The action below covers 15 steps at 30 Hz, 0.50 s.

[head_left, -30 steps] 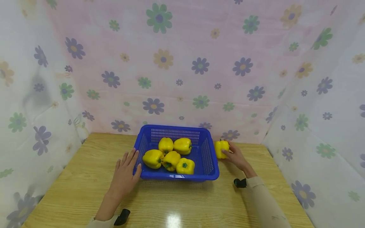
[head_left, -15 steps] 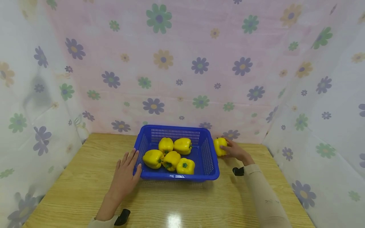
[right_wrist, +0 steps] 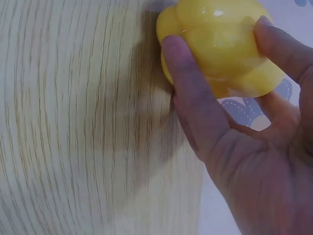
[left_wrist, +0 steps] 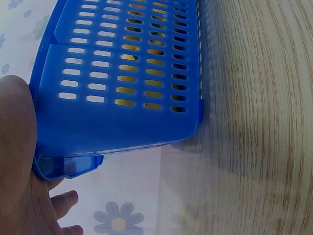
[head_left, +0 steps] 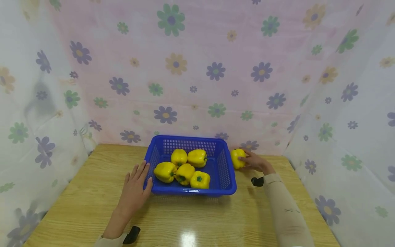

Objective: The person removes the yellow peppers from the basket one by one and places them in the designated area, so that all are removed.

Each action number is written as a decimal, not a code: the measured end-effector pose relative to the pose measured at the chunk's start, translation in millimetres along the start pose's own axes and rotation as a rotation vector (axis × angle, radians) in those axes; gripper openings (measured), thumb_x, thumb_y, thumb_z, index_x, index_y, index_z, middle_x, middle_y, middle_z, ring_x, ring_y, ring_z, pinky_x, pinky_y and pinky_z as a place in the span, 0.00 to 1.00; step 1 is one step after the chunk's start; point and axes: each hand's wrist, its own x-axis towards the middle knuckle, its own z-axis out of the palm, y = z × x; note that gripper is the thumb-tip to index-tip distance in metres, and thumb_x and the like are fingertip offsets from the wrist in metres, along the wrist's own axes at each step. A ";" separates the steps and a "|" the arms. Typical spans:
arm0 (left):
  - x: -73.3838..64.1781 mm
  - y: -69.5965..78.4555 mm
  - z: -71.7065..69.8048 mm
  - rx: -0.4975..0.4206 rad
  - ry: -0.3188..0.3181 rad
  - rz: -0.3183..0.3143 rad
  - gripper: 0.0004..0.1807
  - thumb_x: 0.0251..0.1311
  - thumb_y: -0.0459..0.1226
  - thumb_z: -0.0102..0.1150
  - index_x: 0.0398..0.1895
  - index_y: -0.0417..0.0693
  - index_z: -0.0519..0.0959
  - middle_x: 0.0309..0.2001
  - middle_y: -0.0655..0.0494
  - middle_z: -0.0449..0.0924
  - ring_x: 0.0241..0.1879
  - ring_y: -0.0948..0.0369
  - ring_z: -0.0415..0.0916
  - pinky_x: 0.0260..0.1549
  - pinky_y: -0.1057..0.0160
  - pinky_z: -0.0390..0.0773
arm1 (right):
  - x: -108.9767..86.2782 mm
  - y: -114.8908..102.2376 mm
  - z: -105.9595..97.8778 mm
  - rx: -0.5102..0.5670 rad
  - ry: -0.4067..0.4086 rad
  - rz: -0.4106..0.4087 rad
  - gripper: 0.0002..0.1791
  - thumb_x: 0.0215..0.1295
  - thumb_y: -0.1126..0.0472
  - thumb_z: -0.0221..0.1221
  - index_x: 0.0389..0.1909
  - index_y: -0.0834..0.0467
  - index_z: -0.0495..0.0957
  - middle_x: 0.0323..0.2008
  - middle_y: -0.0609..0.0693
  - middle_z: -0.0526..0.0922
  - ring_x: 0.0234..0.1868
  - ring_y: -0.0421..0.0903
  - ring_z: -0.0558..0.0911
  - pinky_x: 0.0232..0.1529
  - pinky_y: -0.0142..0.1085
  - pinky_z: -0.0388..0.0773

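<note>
Just right of the blue basket (head_left: 233, 187), a yellow bell pepper (head_left: 238, 158) stands at the back of the table. My right hand (head_left: 254, 162) grips it from the right. The right wrist view shows the thumb and fingers spread around the glossy pepper (right_wrist: 220, 46), close to the wood. At the basket's left end, my left hand (head_left: 135, 187) rests on the rim with its fingers stretched out. Inside the basket lie several more yellow peppers (head_left: 197, 158), grouped toward the left and front. In the left wrist view, the basket's slotted wall (left_wrist: 112, 122) fills the upper part.
The wooden table (head_left: 191, 219) runs up to a flower-printed cloth (head_left: 197, 85) hanging behind and along both sides. Black wrist straps (head_left: 132, 235) sit at the cuffs of both beige sleeves (head_left: 287, 212).
My right hand has shifted the bell pepper a little left and back, closer to the basket, and the pepper has tilted slightly. My left hand has stayed on the rim.
</note>
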 end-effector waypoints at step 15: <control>-0.2 -2.4 1.9 -0.010 0.007 0.006 0.32 0.78 0.44 0.46 0.79 0.40 0.58 0.80 0.41 0.53 0.78 0.36 0.48 0.70 0.27 0.48 | 5.5 16.5 -0.6 0.000 0.087 -0.030 0.41 0.79 0.58 0.53 0.82 0.58 0.42 0.72 0.77 0.55 0.53 0.54 0.82 0.56 0.51 0.83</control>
